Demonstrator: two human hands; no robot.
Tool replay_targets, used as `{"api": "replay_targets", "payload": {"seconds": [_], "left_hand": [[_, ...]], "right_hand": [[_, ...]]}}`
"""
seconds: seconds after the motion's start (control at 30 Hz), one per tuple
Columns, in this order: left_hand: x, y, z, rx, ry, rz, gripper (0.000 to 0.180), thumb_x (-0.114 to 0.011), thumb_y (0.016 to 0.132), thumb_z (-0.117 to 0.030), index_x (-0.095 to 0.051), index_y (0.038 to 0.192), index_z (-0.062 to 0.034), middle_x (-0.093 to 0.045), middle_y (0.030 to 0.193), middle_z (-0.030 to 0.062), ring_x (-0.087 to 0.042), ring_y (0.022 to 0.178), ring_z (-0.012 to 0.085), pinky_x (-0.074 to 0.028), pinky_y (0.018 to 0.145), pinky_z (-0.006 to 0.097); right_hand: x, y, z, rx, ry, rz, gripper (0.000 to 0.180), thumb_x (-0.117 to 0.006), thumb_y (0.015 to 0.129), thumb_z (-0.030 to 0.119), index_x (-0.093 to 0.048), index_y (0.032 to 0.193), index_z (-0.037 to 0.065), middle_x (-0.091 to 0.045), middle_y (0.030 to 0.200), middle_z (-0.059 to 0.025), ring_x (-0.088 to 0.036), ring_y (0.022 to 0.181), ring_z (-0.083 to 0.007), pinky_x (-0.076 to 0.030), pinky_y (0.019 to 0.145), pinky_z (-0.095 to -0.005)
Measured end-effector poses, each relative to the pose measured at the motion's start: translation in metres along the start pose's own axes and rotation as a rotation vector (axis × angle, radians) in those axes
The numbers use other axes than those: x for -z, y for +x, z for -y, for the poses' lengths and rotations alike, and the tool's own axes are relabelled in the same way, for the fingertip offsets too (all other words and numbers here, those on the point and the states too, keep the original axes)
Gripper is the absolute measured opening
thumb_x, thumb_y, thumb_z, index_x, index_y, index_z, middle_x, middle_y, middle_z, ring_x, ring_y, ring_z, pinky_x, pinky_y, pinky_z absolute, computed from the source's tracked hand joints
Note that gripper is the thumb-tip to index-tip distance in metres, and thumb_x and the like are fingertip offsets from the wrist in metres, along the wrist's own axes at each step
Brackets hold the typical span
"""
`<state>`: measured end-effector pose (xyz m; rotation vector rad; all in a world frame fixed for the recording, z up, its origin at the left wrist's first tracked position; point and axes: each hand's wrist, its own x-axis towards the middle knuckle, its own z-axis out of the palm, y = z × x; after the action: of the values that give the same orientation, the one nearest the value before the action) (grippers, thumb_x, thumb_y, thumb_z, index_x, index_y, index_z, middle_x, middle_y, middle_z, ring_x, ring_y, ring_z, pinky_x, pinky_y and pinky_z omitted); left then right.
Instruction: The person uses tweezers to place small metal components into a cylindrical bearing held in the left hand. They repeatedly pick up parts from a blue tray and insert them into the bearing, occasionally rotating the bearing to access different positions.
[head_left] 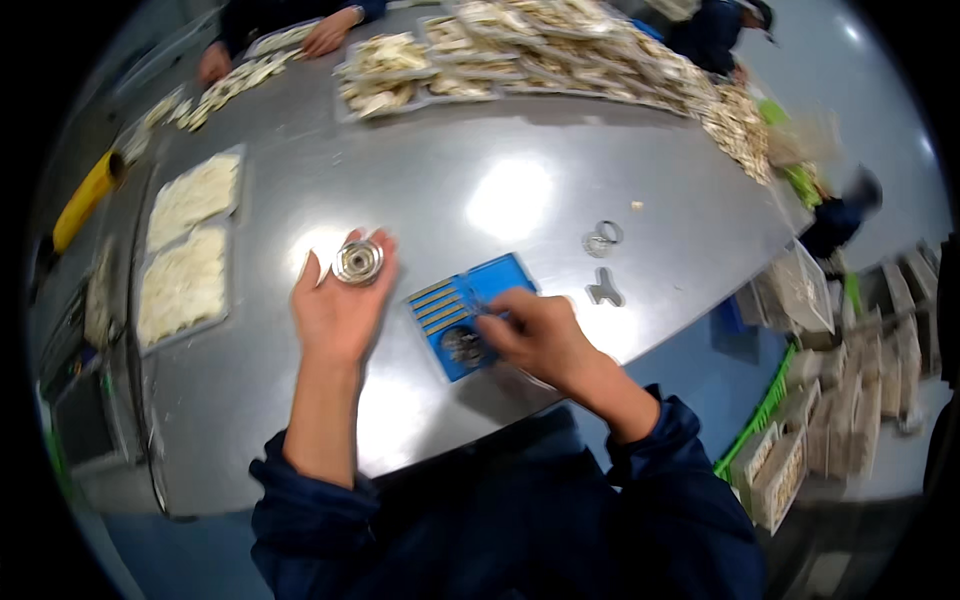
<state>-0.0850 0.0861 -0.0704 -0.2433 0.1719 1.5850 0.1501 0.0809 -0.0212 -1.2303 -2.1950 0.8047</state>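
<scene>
My left hand [340, 318] is turned palm up and holds a round, stepped silver metal part [358, 262] by its fingers. On the steel table in front of me lies a blue case [508, 272]. Several brass-coloured strips [438, 304] sit in its left side, and a dark round metal piece [462, 345] lies near its front. My right hand [548, 335] is over the case's right part with thumb and fingers pinched together. Blur hides what they hold, if anything. To its right lie a thin metal ring with a disc [602, 238] and a Y-shaped metal piece [604, 288].
Trays of pale slices [185, 275] stand on the table's left. Stacked trays of similar pieces [520, 55] line the far edge. A co-worker's hands [325, 35] handle slices at the far left. Crates [800, 285] and filled bins [775, 480] stand off the right edge.
</scene>
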Motion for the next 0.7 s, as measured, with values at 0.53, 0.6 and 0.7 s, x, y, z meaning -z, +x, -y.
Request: {"api": "replay_targets", "payload": {"seconds": [0.53, 0.6, 0.7], "left_hand": [[0.007, 0.001, -0.002, 0.002, 0.086, 0.034, 0.053, -0.030, 0.101, -0.038, -0.035, 0.128, 0.0066, -0.031, 0.138, 0.0310, -0.031, 0.131, 0.0422, -0.030, 0.110, 0.050], [0.008, 0.002, -0.002, 0.012, 0.089, 0.048, 0.053, -0.031, 0.101, -0.039, -0.036, 0.127, 0.0060, -0.031, 0.137, 0.0302, -0.032, 0.131, 0.0410, -0.031, 0.110, 0.049], [0.008, 0.002, -0.001, 0.013, 0.098, 0.048, 0.053, -0.029, 0.101, -0.040, -0.037, 0.127, 0.0056, -0.032, 0.137, 0.0299, -0.033, 0.131, 0.0407, -0.031, 0.110, 0.049]], "right_hand": [[-0.011, 0.007, 0.010, -0.031, -0.032, 0.066, 0.010, -0.063, 0.079, 0.004, -0.059, 0.071, -0.002, -0.055, 0.054, -0.0134, -0.054, 0.046, -0.0190, -0.042, 0.045, -0.0299], [-0.012, 0.006, 0.009, -0.049, -0.007, 0.069, 0.010, -0.063, 0.080, 0.003, -0.061, 0.072, -0.003, -0.053, 0.053, -0.0082, -0.046, 0.047, -0.0085, -0.037, 0.044, -0.0263], [-0.015, 0.007, 0.005, -0.037, 0.002, 0.070, 0.011, -0.063, 0.080, 0.003, -0.061, 0.072, -0.004, -0.053, 0.053, -0.0088, -0.046, 0.047, -0.0087, -0.037, 0.044, -0.0264]]}}
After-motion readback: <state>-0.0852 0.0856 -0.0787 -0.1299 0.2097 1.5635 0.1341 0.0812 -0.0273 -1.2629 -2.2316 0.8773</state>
